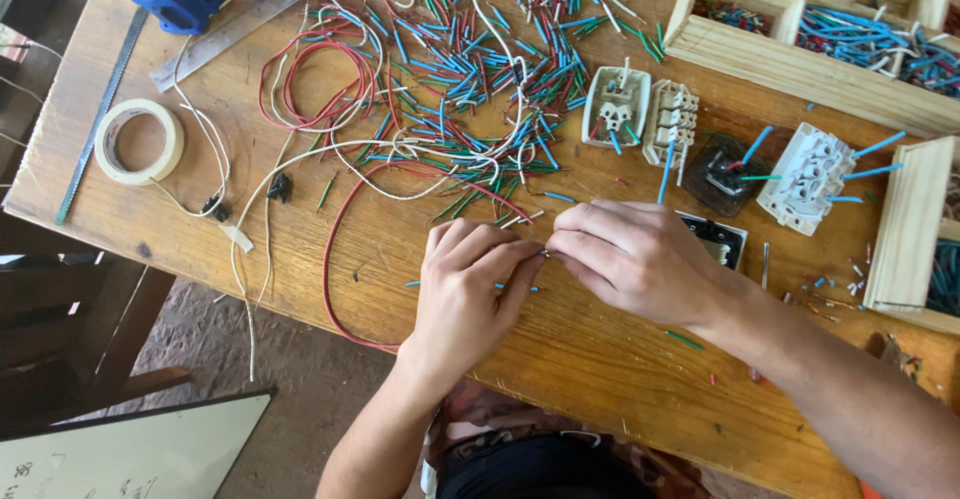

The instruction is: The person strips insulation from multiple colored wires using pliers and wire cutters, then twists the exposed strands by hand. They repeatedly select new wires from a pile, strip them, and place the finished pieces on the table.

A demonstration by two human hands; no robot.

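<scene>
Two hands meet over our wooden workbench (600, 369): left hand (465, 294) and right hand (630, 259) pinch short blue wire (520, 287). Dirt floor (290, 379) below. One tape roll (138, 141), four switch modules (615, 107).

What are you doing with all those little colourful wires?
A person sits at a worn wooden table with both bare hands together. The left hand and right hand pinch a tiny piece of wire between their fingertips. Behind them lies a big heap of short blue, green and red wire pieces, white plastic switch parts, a roll of pale tape and wooden sorting boxes.
</scene>
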